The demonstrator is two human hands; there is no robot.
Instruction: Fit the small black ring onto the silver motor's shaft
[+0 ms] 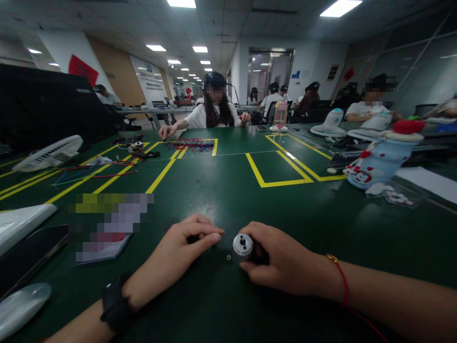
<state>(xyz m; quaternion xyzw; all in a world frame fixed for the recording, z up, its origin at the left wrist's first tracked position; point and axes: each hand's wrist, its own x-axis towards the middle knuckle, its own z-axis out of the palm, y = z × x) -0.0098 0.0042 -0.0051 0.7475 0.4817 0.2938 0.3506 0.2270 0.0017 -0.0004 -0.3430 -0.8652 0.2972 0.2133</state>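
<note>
My right hand [282,257] is wrapped around a small cylindrical motor [243,244]. Its silver end face points up and shows a dark centre and small dark holes; fingers cover much of its side. Across a narrow gap to the left is my left hand [193,240], low over the green table [214,305]. Its thumb and index fingertips come together, and whatever may be between them is too small to make out. A tiny metal nut or ring [229,257] lies on the table between the hands, just left of the motor.
A blurred-out packet [110,228], a dark slab [32,257] and a white mouse-like object [23,307] lie at left. Further off are loose wires [196,145], a white fan [53,153] and a blue bottle [383,159]. A co-worker [214,107] sits opposite.
</note>
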